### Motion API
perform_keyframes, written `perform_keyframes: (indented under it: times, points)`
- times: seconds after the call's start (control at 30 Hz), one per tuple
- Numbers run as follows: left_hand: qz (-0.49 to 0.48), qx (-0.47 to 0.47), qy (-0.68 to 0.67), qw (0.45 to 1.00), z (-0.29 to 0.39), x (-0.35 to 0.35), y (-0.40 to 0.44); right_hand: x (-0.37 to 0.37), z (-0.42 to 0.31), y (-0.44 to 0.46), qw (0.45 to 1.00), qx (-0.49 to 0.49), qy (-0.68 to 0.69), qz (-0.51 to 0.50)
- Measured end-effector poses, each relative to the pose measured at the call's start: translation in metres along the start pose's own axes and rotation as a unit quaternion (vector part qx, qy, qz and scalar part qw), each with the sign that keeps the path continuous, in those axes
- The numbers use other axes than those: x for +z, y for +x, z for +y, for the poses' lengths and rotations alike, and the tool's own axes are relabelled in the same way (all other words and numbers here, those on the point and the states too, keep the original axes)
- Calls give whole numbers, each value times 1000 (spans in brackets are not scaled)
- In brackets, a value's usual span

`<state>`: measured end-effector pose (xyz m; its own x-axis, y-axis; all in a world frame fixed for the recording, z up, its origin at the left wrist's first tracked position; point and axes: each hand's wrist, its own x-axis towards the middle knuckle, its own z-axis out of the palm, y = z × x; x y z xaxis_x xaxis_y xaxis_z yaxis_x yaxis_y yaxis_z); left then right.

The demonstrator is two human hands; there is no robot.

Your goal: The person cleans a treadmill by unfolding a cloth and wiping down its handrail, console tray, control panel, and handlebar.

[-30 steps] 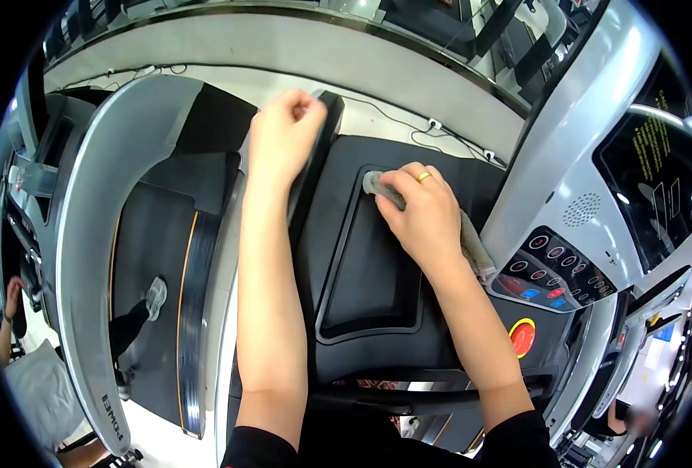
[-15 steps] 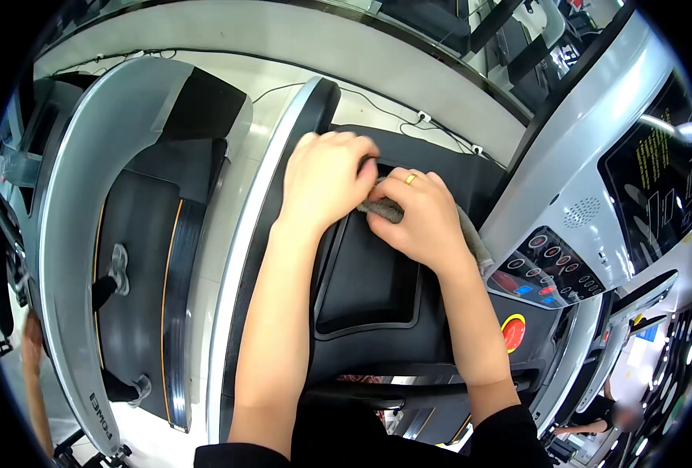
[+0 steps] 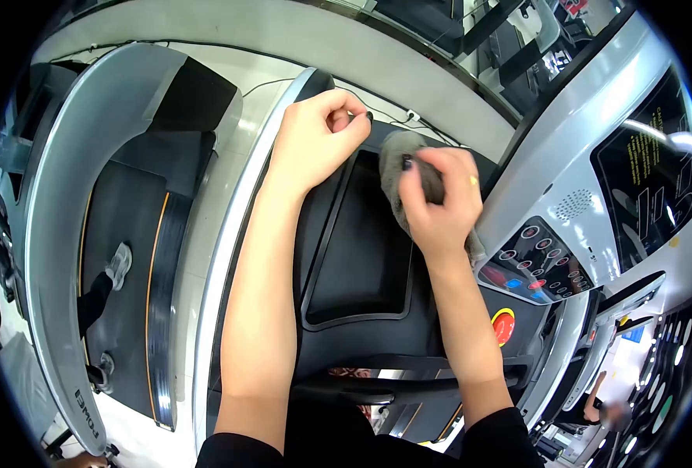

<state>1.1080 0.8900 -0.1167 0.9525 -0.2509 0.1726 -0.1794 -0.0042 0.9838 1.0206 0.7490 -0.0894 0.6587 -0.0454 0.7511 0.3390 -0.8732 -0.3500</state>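
Note:
My left hand (image 3: pixel 318 144) is raised over the left side of a treadmill's black console tray (image 3: pixel 361 257), its fingers curled in and the thumb meeting them. A small dark spot shows at its fingertips; whether it is an object or a nail, I cannot tell. To the right, my right hand (image 3: pixel 447 199), with a gold ring, is closed at a grey cloth (image 3: pixel 396 148). The cloth spreads beyond the fingers over the tray's upper right corner and also shows by the wrist. Another dark spot sits at the right thumb tip. The hands are apart.
A red emergency stop button (image 3: pixel 503 327) and a button panel (image 3: pixel 533 261) lie right of my right forearm. A black handlebar (image 3: pixel 346 390) crosses nearer my body. On the left, a person's shoe (image 3: pixel 119 265) rests on the neighbouring treadmill (image 3: pixel 127 226). Another person (image 3: pixel 595 405) is far right.
My hands, together over the tray's far end before, have separated. The left hand has moved up and away from the cloth; the right has shifted right, and more of the cloth shows.

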Motion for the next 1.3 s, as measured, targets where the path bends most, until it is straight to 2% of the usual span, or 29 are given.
perform_keyframes:
  times: [0.07,0.13,0.2,0.27,0.4,0.47,0.53,0.6,0.67,0.7,0.73,0.8,0.87,1.0,1.03,1.13,1.23,1.27,1.3]
  points:
    - [3,-18,17,1000,0,-1,2,-7,-2,-4,999,-39,20,9]
    - [38,-19,22,999,-3,-1,4,-7,-6,-2,995,-41,-15,-88]
    - [73,-21,-14,997,-7,1,7,0,-8,-7,959,-5,-143,-245]
    - [77,-24,-27,996,-10,2,9,-2,-15,-6,950,28,-130,-282]
    - [46,-37,49,997,-7,2,6,-1,-19,-8,948,-3,-142,-286]
    - [39,-34,72,996,-7,2,7,1,-11,-8,958,12,-162,-238]
    - [41,-34,60,997,-7,3,7,1,-5,-4,978,53,-153,-129]
    - [48,-35,49,997,-7,3,7,-4,-10,-3,980,32,-109,-165]
    - [39,-31,55,997,-6,3,6,-3,-13,-7,936,-45,12,-349]
    - [39,-32,55,997,-4,3,6,-3,-19,-10,919,-21,27,-393]
    - [39,-35,60,997,-2,2,6,-3,-19,-8,919,-20,27,-393]
    - [37,-39,64,997,-1,3,6,-1,-14,-4,965,40,-38,-256]
    - [36,-43,66,996,-2,3,6,-4,-7,-3,969,73,-149,-181]
    - [45,-27,62,997,-8,3,8,2,-17,-12,954,-5,-143,-263]
    - [47,-32,67,996,-6,3,7,3,-22,-12,937,-4,-131,-324]
    - [44,-36,71,996,-6,3,7,3,-21,-12,935,18,-95,-342]
    - [40,-34,70,996,-6,4,7,-5,-12,-5,963,87,-72,-244]
    - [39,-35,67,996,-7,3,7,-5,-10,-5,974,90,-86,-189]
    - [42,-35,67,996,-7,3,7,-4,-10,-4,976,87,-88,-178]
